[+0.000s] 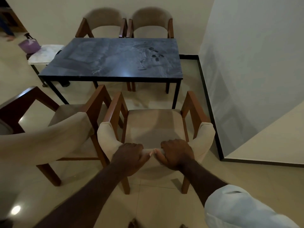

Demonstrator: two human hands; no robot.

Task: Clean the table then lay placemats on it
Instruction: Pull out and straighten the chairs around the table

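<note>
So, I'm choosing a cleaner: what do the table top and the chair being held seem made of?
The table top: probably polished dark stone, perhaps marble, judging by pale veining and a glossy glare spot. The chair: brown frame looks like varnished wood; seat and backrest look like matte beige fabric.

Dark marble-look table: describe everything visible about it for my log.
The dark rectangular marble-look table has a glossy grey-veined slab top on thin black metal legs. Dark smudges mark its far right part, and a light glare sits near the front edge. It stands level on the pale floor, with two beige wooden-framed chairs behind it and a small white-topped side table beside its left end.
</note>
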